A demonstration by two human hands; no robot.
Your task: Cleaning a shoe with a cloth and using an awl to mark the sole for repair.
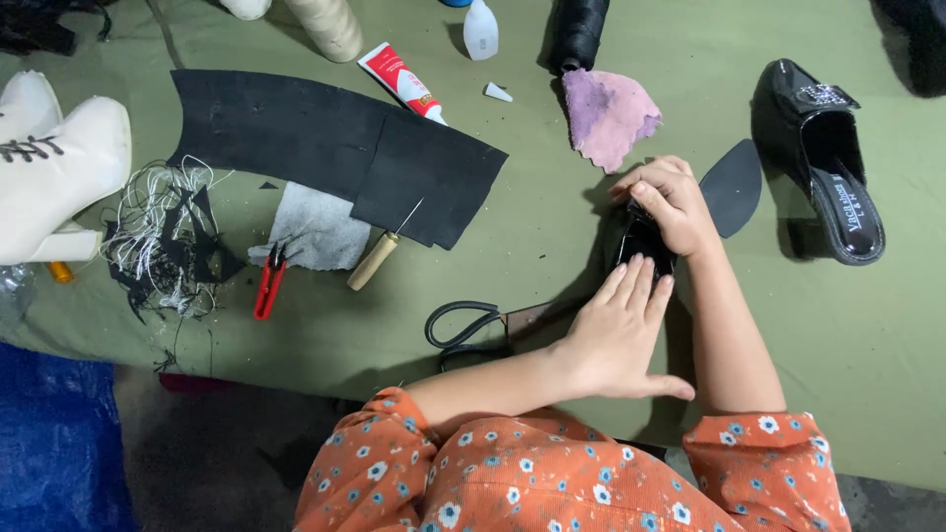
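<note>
My left hand (616, 340) presses flat, fingers together, on a black shoe piece (642, 241). My right hand (672, 202) clamps its far end. Scissors (463, 330) lie just left of it.

There is a single view, from a camera on the person's head. It looks steeply down and forward over the orange floral sleeves onto the green worktop (552, 246), close enough that both forearms fill the lower middle.
</note>
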